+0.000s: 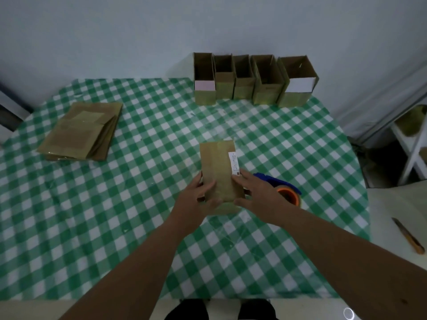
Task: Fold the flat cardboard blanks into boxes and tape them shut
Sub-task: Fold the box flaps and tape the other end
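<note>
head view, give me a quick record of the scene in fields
surface: table with green checked cloth
in hand: flat cardboard blank with white label
left hand: grips blank's near left edge
right hand: fingers rest on blank's right side
done: five open boxes in a row at far edge
waiting: stack of blanks far left
tool: tape dispenser right of the hands

Green-white checked tablecloth (138,204); brown box (219,172)

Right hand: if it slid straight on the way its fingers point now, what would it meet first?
The right hand points up-left across the cardboard blank. Its fingertips are at the white label already, so that comes first; beyond it lies checked tablecloth. Depth is uncertain.
</note>
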